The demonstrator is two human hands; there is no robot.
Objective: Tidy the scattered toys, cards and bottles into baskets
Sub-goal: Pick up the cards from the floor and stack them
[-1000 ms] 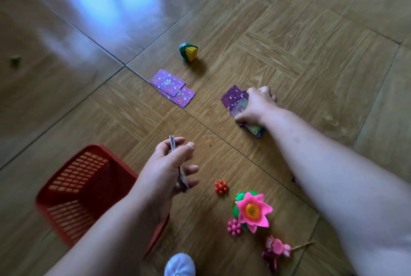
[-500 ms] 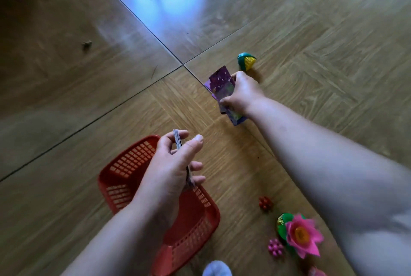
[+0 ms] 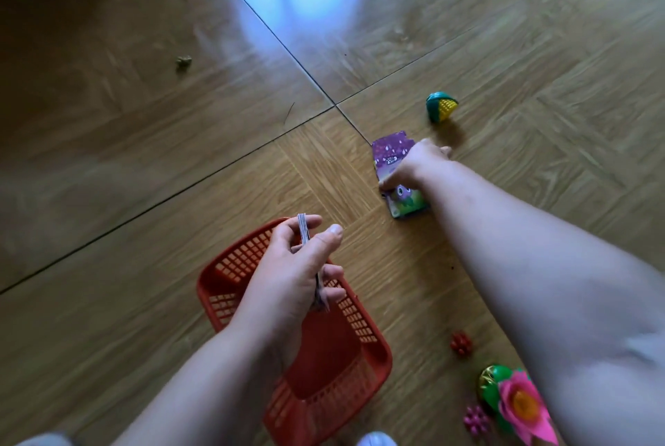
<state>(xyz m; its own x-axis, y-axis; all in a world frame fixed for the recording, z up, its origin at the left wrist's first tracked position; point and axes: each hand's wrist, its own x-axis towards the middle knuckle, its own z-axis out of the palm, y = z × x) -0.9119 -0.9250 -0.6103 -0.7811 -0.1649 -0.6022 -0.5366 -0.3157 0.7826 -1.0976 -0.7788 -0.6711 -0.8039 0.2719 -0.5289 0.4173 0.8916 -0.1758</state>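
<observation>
right fingers: curled round the purple-backed picture cards point(image 3: 390, 157), held low at the wooden floor point(image 3: 144, 175); tips hidden behind the right hand point(image 3: 414, 165).
left fingers: the left hand point(image 3: 288, 276) pinches a thin edge-on card stack point(image 3: 303, 229) over the red plastic mesh basket point(image 3: 230, 262).
changed: the two loose cards by the tile seam no longer lie apart, likely gathered.
unclear: card count; the basket's inside.

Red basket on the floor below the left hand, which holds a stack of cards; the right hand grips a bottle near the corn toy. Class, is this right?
The head view shows the right hand gripping purple cards, not a bottle. The red basket, the left hand with its stack of cards and the corn toy are as stated.
</observation>
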